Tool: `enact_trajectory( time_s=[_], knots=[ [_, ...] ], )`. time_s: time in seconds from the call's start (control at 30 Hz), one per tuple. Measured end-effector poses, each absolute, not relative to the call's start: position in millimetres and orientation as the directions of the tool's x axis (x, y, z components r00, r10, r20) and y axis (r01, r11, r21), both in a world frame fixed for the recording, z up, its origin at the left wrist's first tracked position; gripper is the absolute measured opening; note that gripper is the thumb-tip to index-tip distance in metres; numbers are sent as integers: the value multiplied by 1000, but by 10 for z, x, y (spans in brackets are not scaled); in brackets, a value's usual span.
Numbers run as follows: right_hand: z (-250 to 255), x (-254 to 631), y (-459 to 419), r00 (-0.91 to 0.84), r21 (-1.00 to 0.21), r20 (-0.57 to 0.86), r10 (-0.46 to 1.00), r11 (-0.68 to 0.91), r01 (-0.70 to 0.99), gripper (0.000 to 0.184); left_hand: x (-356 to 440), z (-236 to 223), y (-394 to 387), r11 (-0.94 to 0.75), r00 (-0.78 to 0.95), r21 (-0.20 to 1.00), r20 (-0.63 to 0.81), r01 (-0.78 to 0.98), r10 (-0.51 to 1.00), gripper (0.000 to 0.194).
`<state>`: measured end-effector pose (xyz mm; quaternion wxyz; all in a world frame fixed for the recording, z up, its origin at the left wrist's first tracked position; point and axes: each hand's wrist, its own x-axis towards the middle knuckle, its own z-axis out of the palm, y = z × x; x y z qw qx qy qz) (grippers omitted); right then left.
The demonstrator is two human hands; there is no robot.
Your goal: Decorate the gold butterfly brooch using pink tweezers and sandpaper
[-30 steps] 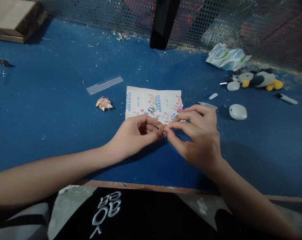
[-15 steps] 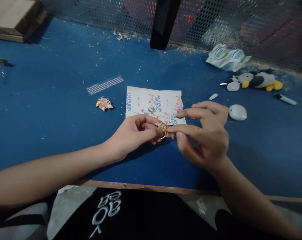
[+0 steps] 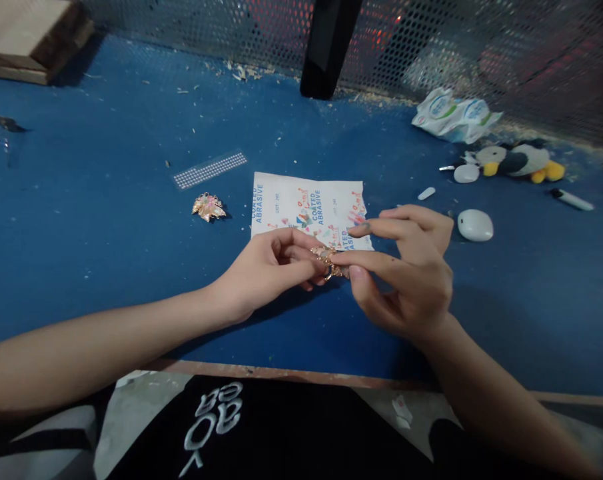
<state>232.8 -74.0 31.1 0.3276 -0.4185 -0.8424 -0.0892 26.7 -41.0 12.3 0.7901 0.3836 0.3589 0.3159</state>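
My left hand [image 3: 274,270] is closed, pinching a gold-rimmed, leaf-shaped ornament [image 3: 337,271] with pinkish parts between thumb and fingers. My right hand [image 3: 411,273] has its index fingertip resting on top of this ornament, the thumb tip at its right edge and the other fingers spread apart. Just beyond both hands, a sheet of abrasive paper [image 3: 284,207] lies with its printed back up, marked with coloured smudges. Off to the left on the table is a second leaf-shaped ornament [image 3: 209,207], gold and pink.
A strip of small shiny beads [image 3: 210,171] lies behind the second ornament. To the right are a white earbud case [image 3: 475,225], a pen [image 3: 572,199], a plush toy [image 3: 521,161] and a wipes packet [image 3: 456,117]. A wooden board [image 3: 26,40] and a black post [image 3: 328,50] stand at the back.
My right hand has shifted slightly left, bringing the thumb tip up to the ornament's edge. The ornament has moved very little in my left hand.
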Motion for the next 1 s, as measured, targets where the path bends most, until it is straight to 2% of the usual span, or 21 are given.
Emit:
enact_trajectory(
  time_s=[0.5, 0.73, 0.9, 1.0],
  knots=[
    [317, 2309, -737, -405, -119, 691, 599, 647, 753, 23, 270, 113, -411, 487, 546, 848, -312, -209, 778, 16],
    [319, 2293, -750, -413, -118, 668, 620, 635, 763, 25, 260, 120, -415, 505, 558, 837, -322, -210, 765, 15],
    [301, 2302, -746, -434, -76, 667, 606, 634, 769, 26, 256, 121, -411, 502, 564, 845, -327, -185, 758, 18],
    [291, 2315, -753, -482, 5, 671, 563, 647, 763, 24, 265, 132, -410, 496, 559, 853, -334, -165, 759, 18]
  ],
)
